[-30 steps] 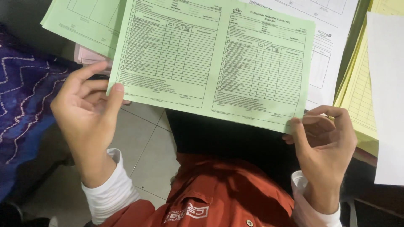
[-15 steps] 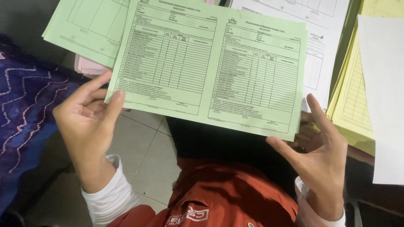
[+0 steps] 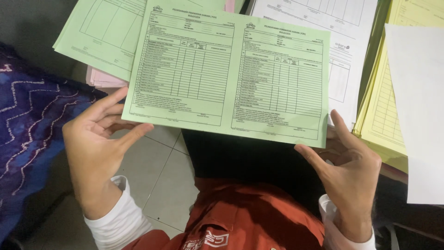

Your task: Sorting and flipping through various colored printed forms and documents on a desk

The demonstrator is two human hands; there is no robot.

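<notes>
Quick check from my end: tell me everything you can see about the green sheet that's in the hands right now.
The green sheet is pale green thin paper, landscape, printed with two side-by-side forms of ruled table rows. It lies flat and uncreased, slightly rotated, over other green sheets, a white form and a pink stack. Its near edge overhangs the dark table edge. The left hand touches its lower left corner with spread fingers; the right hand is open at its lower right corner, thumb just below the edge.

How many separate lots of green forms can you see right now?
2. One green form lies between the left hand and right hand. A green stack lies upper left, partly under it. More may be hidden beneath.
</notes>
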